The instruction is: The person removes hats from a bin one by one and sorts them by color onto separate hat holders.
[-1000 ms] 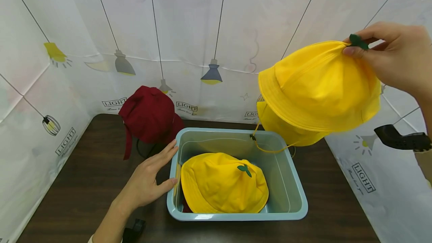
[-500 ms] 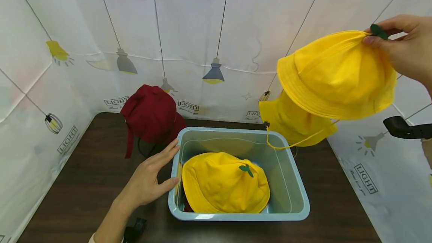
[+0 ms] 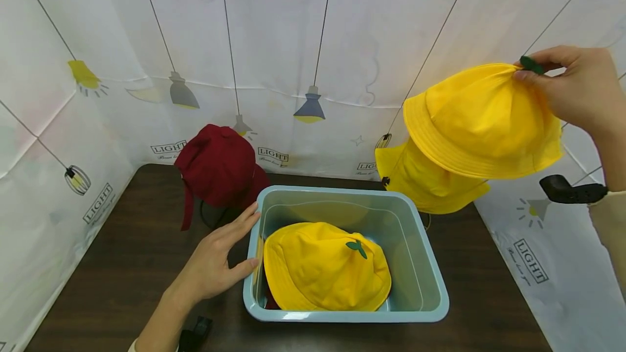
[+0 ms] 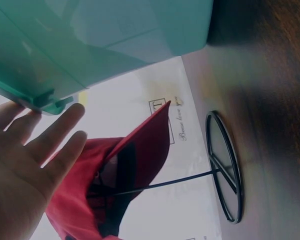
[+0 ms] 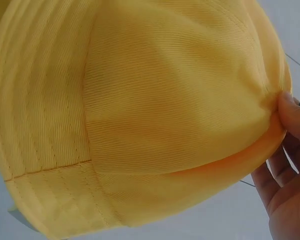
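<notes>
My right hand [image 3: 577, 88] pinches a yellow bucket hat [image 3: 479, 118] at its crown, near the green leaf tab [image 3: 531, 65]. The hat hangs in the air at the right, brim down. Behind and below it, partly covered, is another yellow hat [image 3: 423, 178]. My left hand [image 3: 215, 262], fingers straight, touches the left side of a light blue plastic bin [image 3: 352, 316]. In the bin lies a yellow hat [image 3: 323, 268] with a green leaf; a sliver of dark red shows beneath it. In the right wrist view the held hat [image 5: 180, 95] fills most of the frame.
A dark red cap [image 3: 217, 167] sits on a thin black wire stand [image 4: 225, 167] behind the bin's left corner. The dark wooden table [image 3: 122, 265] reaches to a white printed curtain [image 3: 274, 31] at the back and sides.
My right hand first moved right and up with the held hat, then came down and slightly left. The chin cord that hung over the bin is mostly out of sight. My left hand has stayed.
</notes>
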`<state>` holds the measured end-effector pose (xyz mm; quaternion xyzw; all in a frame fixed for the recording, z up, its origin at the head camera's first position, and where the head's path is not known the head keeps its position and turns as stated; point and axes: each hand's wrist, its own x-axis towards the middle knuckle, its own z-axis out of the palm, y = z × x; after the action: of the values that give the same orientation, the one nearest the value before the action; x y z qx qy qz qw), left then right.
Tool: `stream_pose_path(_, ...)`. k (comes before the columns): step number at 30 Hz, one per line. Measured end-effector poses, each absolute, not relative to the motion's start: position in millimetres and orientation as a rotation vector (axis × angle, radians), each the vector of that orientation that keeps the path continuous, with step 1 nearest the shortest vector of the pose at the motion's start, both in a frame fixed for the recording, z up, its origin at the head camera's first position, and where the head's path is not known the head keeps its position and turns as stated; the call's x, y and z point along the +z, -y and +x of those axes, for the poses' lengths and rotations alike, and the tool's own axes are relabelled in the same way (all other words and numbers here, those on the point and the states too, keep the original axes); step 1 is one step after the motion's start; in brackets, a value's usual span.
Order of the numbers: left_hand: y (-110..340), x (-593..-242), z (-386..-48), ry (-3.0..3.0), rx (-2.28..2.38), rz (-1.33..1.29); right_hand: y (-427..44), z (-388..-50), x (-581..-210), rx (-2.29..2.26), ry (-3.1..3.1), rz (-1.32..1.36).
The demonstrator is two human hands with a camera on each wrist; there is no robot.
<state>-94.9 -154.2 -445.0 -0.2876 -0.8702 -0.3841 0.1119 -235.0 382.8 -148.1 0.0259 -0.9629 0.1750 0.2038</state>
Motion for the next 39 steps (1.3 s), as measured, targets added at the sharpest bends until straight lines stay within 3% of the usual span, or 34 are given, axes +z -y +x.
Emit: stream_pose_path(39, 154, -445, -95, 2.553, -1.131, -0.842, -385, -267, -232, 0.636, 2.875, 0.145)
